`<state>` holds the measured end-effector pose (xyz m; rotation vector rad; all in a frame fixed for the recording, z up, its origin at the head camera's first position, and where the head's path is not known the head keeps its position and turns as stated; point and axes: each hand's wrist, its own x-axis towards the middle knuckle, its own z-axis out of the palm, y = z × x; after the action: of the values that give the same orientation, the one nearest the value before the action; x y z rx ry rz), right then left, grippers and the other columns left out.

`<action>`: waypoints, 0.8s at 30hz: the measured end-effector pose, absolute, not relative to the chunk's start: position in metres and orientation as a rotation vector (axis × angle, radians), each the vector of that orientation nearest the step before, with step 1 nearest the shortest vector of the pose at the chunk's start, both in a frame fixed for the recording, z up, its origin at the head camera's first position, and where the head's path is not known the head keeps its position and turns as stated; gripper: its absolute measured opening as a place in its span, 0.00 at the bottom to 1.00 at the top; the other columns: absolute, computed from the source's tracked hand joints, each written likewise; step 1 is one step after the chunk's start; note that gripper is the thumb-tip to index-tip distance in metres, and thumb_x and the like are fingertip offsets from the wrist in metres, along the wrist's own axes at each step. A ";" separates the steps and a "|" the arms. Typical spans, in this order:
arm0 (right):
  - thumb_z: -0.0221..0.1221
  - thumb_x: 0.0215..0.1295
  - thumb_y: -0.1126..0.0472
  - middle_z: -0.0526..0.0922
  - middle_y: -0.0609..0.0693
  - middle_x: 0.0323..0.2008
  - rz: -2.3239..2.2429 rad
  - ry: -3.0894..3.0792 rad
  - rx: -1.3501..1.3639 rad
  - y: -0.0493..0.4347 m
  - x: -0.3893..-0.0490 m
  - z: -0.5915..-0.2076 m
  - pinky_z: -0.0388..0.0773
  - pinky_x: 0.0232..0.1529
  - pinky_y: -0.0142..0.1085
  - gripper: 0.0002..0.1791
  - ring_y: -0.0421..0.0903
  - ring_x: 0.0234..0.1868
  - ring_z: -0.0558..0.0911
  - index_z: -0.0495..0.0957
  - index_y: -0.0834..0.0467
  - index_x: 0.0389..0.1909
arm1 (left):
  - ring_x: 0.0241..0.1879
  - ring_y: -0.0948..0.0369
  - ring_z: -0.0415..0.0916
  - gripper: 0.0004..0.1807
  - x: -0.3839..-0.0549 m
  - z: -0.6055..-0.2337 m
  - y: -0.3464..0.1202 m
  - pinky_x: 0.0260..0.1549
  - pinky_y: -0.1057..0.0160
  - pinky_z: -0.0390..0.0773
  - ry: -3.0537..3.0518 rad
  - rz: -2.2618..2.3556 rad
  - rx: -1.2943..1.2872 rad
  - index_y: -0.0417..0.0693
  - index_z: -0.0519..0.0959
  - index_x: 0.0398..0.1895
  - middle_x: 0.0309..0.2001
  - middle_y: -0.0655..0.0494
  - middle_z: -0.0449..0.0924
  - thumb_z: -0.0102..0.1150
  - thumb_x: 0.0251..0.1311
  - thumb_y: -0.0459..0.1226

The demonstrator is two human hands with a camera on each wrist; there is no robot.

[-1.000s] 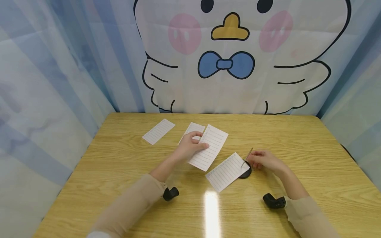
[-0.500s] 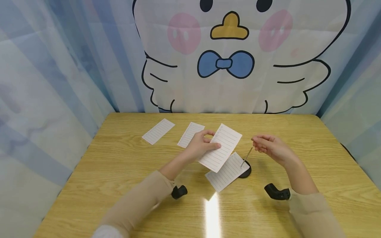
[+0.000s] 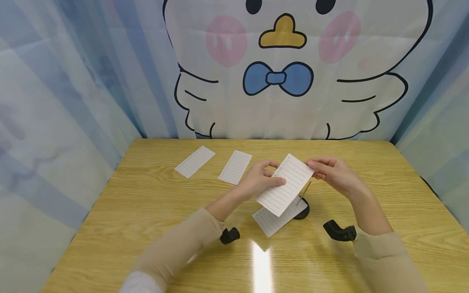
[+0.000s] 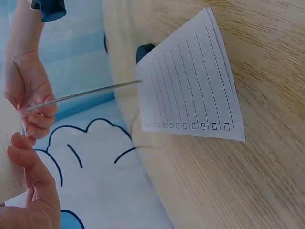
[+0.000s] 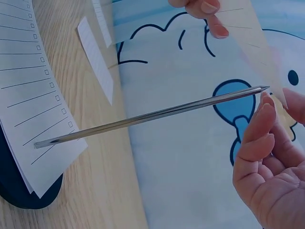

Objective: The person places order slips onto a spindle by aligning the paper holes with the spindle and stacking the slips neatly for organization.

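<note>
My left hand (image 3: 261, 179) holds a white lined paper slip (image 3: 289, 185) above the table, thumb on its face. At the slip's right corner, my right hand (image 3: 335, 175) pinches the paper between thumb and fingers. Below stands a receipt spike (image 5: 157, 114), a thin metal rod with a pointed tip and a round black base (image 3: 303, 212). Lined slips (image 4: 186, 86), at least two by their edges, are pierced near one end and lie low on the rod. In the right wrist view the tip is bare, close to the right fingers. The held slip partly covers the pierced ones.
Two more lined slips lie flat at the back of the wooden table (image 3: 121, 211): one at the left (image 3: 195, 162), another nearer the middle (image 3: 235, 167). A patterned curtain (image 3: 278, 110) hangs behind the table. Black camera mounts (image 3: 340, 231) jut from both wrists.
My left hand has carried the slip rightward over the spike. My right hand has risen from beside the rod and now pinches the slip's corner. The pierced slips have stayed put.
</note>
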<state>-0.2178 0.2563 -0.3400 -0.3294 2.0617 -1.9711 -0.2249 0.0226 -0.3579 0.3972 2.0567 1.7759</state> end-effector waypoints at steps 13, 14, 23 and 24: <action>0.55 0.64 0.63 0.82 0.43 0.33 -1.901 2.155 -0.255 0.257 -0.215 -0.339 0.74 0.37 0.28 0.08 0.39 0.34 0.79 0.82 0.50 0.32 | 0.20 0.60 0.78 0.21 -0.223 -0.359 0.026 0.19 0.64 0.77 2.039 1.708 0.394 0.47 0.72 0.49 0.27 0.49 0.81 0.65 0.52 0.35; 0.55 0.64 0.64 0.82 0.44 0.33 -1.906 2.153 -0.264 0.258 -0.215 -0.340 0.74 0.36 0.28 0.08 0.39 0.34 0.79 0.82 0.51 0.32 | 0.21 0.59 0.79 0.21 -0.223 -0.359 0.026 0.20 0.64 0.78 2.039 1.700 0.391 0.47 0.72 0.50 0.27 0.50 0.81 0.65 0.52 0.35; 0.56 0.63 0.64 0.82 0.44 0.32 -1.926 2.147 -0.207 0.260 -0.209 -0.343 0.75 0.35 0.28 0.07 0.39 0.33 0.79 0.82 0.52 0.31 | 0.24 0.61 0.79 0.19 -0.219 -0.367 0.021 0.25 0.65 0.78 1.960 1.698 0.427 0.39 0.75 0.47 0.30 0.46 0.82 0.66 0.49 0.32; 0.56 0.63 0.64 0.82 0.44 0.32 -1.930 2.143 -0.209 0.260 -0.208 -0.343 0.75 0.35 0.28 0.07 0.39 0.33 0.79 0.82 0.52 0.31 | 0.24 0.62 0.79 0.18 -0.219 -0.367 0.021 0.25 0.66 0.78 1.968 1.692 0.426 0.38 0.76 0.45 0.30 0.46 0.83 0.66 0.49 0.32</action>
<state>-0.2083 0.2599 -0.3434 -0.2086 2.1428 -1.9301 -0.2190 0.0205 -0.3672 0.4262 1.9683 1.6919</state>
